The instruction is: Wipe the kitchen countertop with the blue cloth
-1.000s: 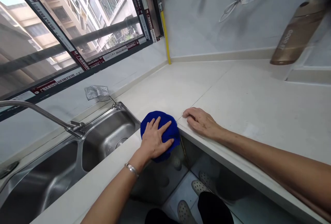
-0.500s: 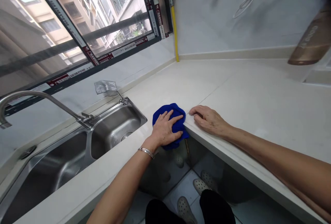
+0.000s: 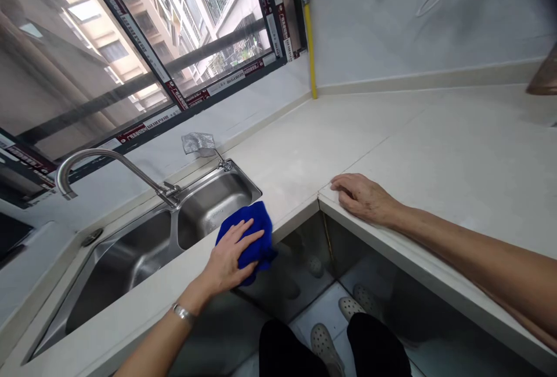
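A blue cloth (image 3: 255, 232) lies over the front edge of the counter beside the sink, part of it hanging down. My left hand (image 3: 230, 255) presses it from above, fingers spread across the fabric and thumb near the edge. On the other side of the inner corner, my right hand (image 3: 363, 197) rests on the white countertop (image 3: 418, 156). Its fingers are loosely bent, with a gap at the thumb and nothing held.
A double steel sink (image 3: 174, 238) with a curved faucet (image 3: 117, 156) is to the left, under a window. A yellow pipe (image 3: 310, 52) meets the counter's back corner. A brown object (image 3: 543, 78) stands far right. Below are tiles and shoes (image 3: 324, 345).
My left hand has slid the blue cloth left along the counter edge, away from the inner corner towards the sink. My right hand stays on the counter. The view has shifted left.
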{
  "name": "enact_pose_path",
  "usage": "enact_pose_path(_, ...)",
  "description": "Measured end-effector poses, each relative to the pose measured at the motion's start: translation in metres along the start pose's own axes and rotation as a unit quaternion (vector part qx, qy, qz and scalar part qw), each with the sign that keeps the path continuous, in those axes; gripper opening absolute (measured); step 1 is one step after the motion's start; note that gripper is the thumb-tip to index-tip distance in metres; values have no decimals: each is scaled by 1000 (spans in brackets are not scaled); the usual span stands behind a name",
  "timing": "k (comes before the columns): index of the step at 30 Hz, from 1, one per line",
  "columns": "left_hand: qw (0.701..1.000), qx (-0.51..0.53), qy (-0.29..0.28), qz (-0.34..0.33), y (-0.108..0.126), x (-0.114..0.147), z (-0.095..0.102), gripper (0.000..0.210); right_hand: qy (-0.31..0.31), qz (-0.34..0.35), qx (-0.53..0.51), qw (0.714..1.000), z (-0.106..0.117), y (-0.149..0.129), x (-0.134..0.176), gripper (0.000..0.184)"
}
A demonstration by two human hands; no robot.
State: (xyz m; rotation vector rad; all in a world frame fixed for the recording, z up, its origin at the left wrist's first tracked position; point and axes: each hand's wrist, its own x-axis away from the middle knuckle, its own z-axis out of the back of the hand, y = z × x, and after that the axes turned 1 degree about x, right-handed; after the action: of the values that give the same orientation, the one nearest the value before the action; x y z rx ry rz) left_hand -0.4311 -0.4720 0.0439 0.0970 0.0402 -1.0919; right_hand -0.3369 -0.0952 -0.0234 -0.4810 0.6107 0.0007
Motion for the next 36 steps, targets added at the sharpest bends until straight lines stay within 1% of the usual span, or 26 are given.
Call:
enact_pose_path(3, 999, -37, 16, 0, -18, 46, 0, 61, -3, 15, 19, 1000, 0, 0, 1, 27)
enact_pose_path(6, 997, -62, 40, 12, -38, 99, -1, 63, -2, 26, 34, 999, 0, 0, 2, 26)
enact_pose_path(8, 994, -71, 75, 45, -52, 136, 0, 63, 1, 29, 37, 999, 0, -1, 2, 26)
enact_pose_path(10, 991, -71, 87, 75, -65, 167, 3, 62, 3, 30, 41, 999, -1, -3, 3, 25)
enact_pose_path(12, 988, -68, 89, 105, -76, 189, 8, 59, 5, 33, 50, 998, -2, -4, 3, 25)
enact_pose_path(13, 988, -66, 86, 113, -80, 195, 10, 58, 7, 35, 55, 998, -3, -5, 3, 25)
enact_pose_path(15, 988, -67, 78, 114, -85, 199, 13, 59, 14, 39, 67, 997, -4, -7, 3, 25)
enact_pose_path(18, 991, -78, 61, 87, -85, 188, 14, 64, 25, 45, 89, 995, -5, -8, 2, 25)
enact_pose_path(22, 992, -89, 48, 78, -72, 155, 7, 67, 27, 54, 117, 991, -5, -9, 1, 24)
enact_pose_path(26, 996, -74, 34, 40, -50, 109, 1, 66, 30, 60, 125, 990, -4, -11, 1, 25)
enact_pose_path(30, 998, -49, 22, 28, -29, 58, -3, 65, 26, 43, 111, 993, -5, -11, 1, 26)
enact_pose_path(32, 999, -35, 19, 17, -19, 32, -6, 65, 20, 34, 98, 994, -6, -9, 0, 28)
enact_pose_path(36, 1000, -1, -6, 3, 0, -20, -10, 68, -3, 30, 95, 995, -6, -5, -1, 29)
